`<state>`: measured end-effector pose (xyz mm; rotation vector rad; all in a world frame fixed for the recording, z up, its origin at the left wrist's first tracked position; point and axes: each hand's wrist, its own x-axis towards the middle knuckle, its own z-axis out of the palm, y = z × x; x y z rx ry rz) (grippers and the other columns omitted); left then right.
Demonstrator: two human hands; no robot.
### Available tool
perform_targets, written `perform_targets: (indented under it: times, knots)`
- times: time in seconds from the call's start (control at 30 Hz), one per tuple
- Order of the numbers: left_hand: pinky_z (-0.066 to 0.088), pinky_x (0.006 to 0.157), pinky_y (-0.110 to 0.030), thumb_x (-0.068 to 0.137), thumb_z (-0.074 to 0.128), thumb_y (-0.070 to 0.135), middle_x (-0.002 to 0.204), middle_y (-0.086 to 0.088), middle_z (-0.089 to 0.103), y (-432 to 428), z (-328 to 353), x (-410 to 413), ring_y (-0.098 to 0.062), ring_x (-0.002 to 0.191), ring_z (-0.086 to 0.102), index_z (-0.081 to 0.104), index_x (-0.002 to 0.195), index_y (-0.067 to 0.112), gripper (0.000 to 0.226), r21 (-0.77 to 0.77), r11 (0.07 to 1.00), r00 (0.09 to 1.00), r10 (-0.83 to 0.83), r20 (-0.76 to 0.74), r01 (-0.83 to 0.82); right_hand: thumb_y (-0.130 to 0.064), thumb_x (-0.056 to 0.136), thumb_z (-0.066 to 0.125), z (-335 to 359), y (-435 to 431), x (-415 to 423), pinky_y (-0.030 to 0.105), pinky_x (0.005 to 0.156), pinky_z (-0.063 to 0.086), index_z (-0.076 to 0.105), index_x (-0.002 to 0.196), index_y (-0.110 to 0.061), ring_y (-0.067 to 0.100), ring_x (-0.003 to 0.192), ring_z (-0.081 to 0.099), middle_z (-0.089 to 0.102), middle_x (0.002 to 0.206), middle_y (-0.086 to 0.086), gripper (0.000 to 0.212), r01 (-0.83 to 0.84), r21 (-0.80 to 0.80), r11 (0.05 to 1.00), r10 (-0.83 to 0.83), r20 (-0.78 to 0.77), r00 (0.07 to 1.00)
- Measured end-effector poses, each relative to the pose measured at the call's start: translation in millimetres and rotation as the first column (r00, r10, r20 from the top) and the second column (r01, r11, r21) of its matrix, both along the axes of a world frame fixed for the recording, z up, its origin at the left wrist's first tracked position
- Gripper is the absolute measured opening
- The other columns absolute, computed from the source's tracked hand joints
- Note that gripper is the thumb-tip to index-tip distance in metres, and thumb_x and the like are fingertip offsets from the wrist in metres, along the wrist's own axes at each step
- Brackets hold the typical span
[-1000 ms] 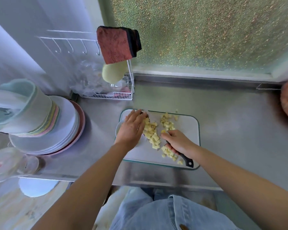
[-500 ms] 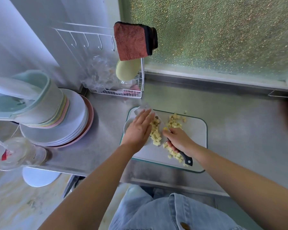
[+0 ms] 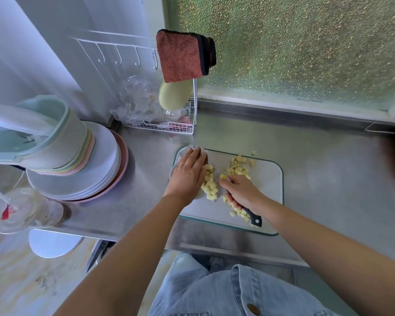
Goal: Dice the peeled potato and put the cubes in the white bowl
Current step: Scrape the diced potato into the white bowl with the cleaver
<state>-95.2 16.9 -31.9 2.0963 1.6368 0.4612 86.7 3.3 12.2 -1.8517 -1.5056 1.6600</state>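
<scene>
Dozens of pale potato cubes (image 3: 209, 182) show in the head view, the only one given. They lie on a glass cutting board (image 3: 268, 201) that sits on the steel surface (image 3: 328, 179). One heap lies just beside the left hand (image 3: 188, 175), and a second lies toward the board's far edge. A looser trail runs beside the black handle of the knife (image 3: 252, 217). No whole potato shows, so the dicing looks done and moving the cubes is the step in hand.

The white bowl (image 3: 172, 173) stands at the board's left end, almost wholly covered by the left hand, with only a sliver of rim showing. That hand's grip is apart: the fingers are straight, side by side and flat above the bowl, and the hand's edge touches the nearest heap. The right hand (image 3: 243, 192) has its grip clamped round the knife handle. The blade is mostly hidden, and I cannot tell how it lies.

These cubes should be light, firm and wet with starch, so likely to slide on glass and cling to skin or steel. Pinching them singly would be slow. Sweeping a heap with a flat hand or the blade, or scooping from beneath, looks better. They should not break, but may scatter off the board.
</scene>
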Motion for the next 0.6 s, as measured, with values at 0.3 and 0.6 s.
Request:
perform_targets:
  times: [0.3, 0.6]
  knots:
    - [0.038, 0.106, -0.041, 0.097, 0.025, 0.04, 0.144, -0.009, 0.042, -20, 1, -8, -0.028, 0.13, 0.04, 0.048, 0.136, 0.011, 0.054, -0.035, 0.999, 0.997, 0.043, 0.058, -0.041, -0.028, 0.096, 0.044, -1, 0, 4, 0.023, 0.038, 0.028, 0.044, 0.069, -0.012, 0.016, 0.036, 0.037, 0.049, 0.052, 0.005, 0.032, 0.077, 0.025, 0.997, -0.077, 0.009, 0.997]
    - [0.044, 0.099, -0.042, 0.1, 0.037, 0.026, 0.14, -0.002, 0.047, -28, -3, -16, -0.025, 0.121, 0.049, 0.053, 0.133, 0.01, 0.039, -0.027, 0.999, 0.997, -0.044, 0.069, 0.046, -0.028, 0.097, 0.043, 0, 1, 3, 0.022, 0.037, 0.03, 0.049, 0.075, -0.01, 0.016, 0.035, 0.038, 0.051, 0.055, 0.006, 0.029, 0.075, 0.04, 0.996, -0.075, 0.014, 0.997]
